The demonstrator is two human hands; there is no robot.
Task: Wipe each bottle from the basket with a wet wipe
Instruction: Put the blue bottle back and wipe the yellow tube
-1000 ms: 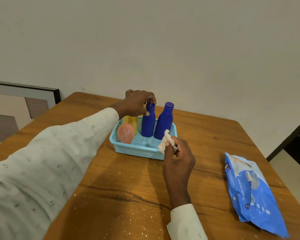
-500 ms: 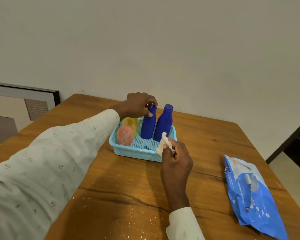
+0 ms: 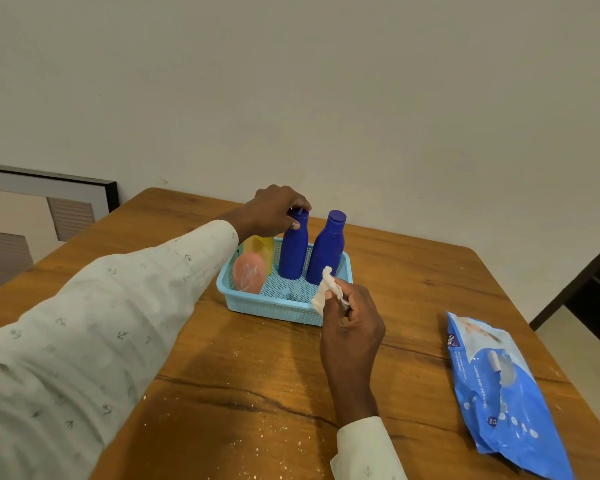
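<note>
Hidden or cut off
Left hand (image 3: 274, 211) covers left blue bottle (image 3: 293, 249) cap; yellow bottle (image 3: 262, 245) half behind pink bottle (image 3: 250, 276); wipes pack (image 3: 499, 393) clipped at bottom edge, print unreadable.

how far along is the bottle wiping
Done: a wipe is out, pinched in the right hand. In hand: the left hand grips the cap of one blue bottle standing in the basket. Left: all four bottles sit in the basket; none shows as wiped.

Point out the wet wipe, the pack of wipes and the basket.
wet wipe (image 3: 324, 292), head view, on the crumpled white fold above the fingers.
pack of wipes (image 3: 499, 386), head view, on its blue front.
basket (image 3: 274, 308), head view, on the near wall.
</note>
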